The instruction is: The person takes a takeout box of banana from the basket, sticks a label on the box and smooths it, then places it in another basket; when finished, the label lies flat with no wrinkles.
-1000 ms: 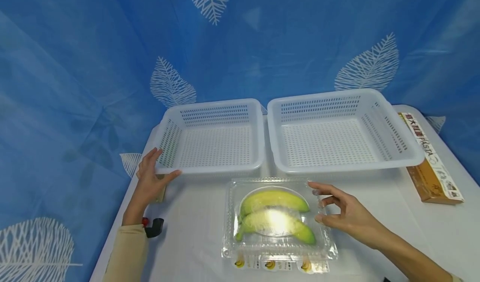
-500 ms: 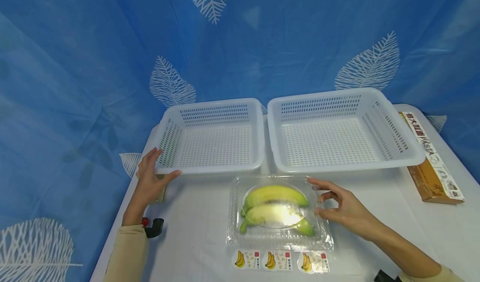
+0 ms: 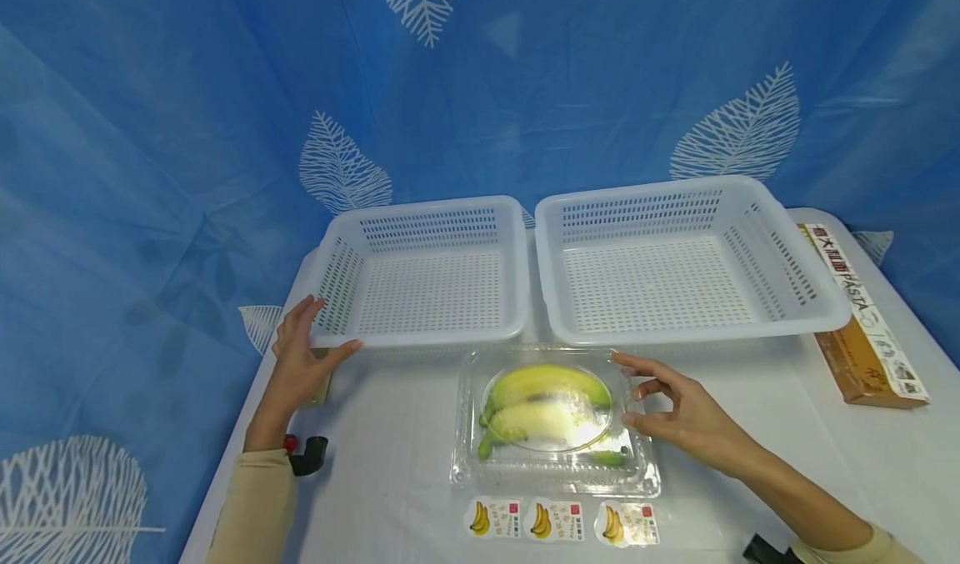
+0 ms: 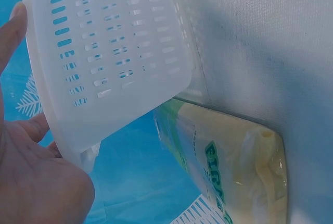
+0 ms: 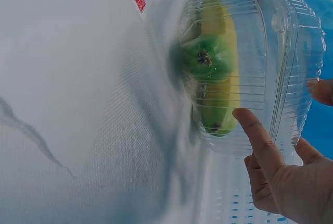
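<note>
My right hand (image 3: pixel 686 422) grips the right edge of a clear plastic clamshell container (image 3: pixel 465 456), with its lid down over two yellow-green bananas (image 3: pixel 543 385). Up close in the right wrist view, one fingertip touches the container's ribbed side (image 5: pixel 250 91). Other fingers are at the rim. Whether the container touches the table is unclear. At the table's left, my left hand (image 3: pixel 303 368) rests on the front left corner of a white slotted basket (image 3: pixel 427 339). Its fingers lie along the rim, partly hidden behind it in the left wrist view.
A second white basket (image 3: pixel 705 331) stands to the right, beside a brown-and-white pasta box (image 3: pixel 870 331). Three banana stickers (image 3: pixel 553 521) lie in front of the container. A yellowish packet (image 4: pixel 229 151) with green lettering lies by the left basket. Behind hangs a blue leaf-print curtain (image 3: pixel 585 72).
The container has moved back toward the baskets along with my right hand, uncovering the three stickers. The bananas have shifted with it. My left hand stays in place on the basket.
</note>
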Demonstrator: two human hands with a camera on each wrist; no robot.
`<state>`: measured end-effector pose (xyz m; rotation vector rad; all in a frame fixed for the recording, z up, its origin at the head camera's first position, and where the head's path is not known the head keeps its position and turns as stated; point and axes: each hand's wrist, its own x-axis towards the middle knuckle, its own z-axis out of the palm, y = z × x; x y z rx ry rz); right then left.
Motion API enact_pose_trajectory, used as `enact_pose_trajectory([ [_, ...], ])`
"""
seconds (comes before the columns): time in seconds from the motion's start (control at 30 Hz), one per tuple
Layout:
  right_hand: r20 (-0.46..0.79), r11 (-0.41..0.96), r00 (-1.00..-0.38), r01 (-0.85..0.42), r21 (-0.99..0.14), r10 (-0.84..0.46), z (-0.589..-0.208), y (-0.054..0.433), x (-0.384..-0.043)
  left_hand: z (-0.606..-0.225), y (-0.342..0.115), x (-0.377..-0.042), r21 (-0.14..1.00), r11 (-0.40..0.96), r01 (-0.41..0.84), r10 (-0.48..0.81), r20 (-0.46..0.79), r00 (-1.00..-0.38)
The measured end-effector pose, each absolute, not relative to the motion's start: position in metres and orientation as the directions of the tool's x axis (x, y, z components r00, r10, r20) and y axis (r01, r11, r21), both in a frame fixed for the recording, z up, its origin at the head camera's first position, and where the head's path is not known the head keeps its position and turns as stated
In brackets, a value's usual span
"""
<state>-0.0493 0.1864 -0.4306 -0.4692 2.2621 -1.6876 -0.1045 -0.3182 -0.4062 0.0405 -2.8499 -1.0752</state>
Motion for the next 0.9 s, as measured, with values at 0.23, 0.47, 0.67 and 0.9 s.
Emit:
enact_pose_trajectory([
  [0.23, -0.022, 0.257, -0.906, -0.097, -0.961, -0.423, -0.431, 0.186, -0.048, -0.407, -0.318, -0.105, 0.659, 0.751, 0.020, -0.054, 0.092, -0.994],
  [0.47, -0.019, 0.258, -0.906, -0.100, -0.961, -0.422, -0.432, 0.187, -0.047, -0.409, -0.318, -0.105, 0.663, 0.747, 0.053, -0.039, 0.123, -0.992],
  [0.67, -0.016, 0.284, -0.903, -0.118, -0.952, -0.429, -0.431, 0.187, -0.046, -0.408, -0.316, -0.106, 0.663, 0.743, 0.090, -0.024, 0.161, -0.987],
  [0.9, 0.014, 0.339, -0.905, -0.174, -0.924, -0.426, -0.431, 0.189, -0.043, -0.404, -0.296, -0.092, 0.618, 0.719, 0.318, 0.105, 0.355, -0.929],
])
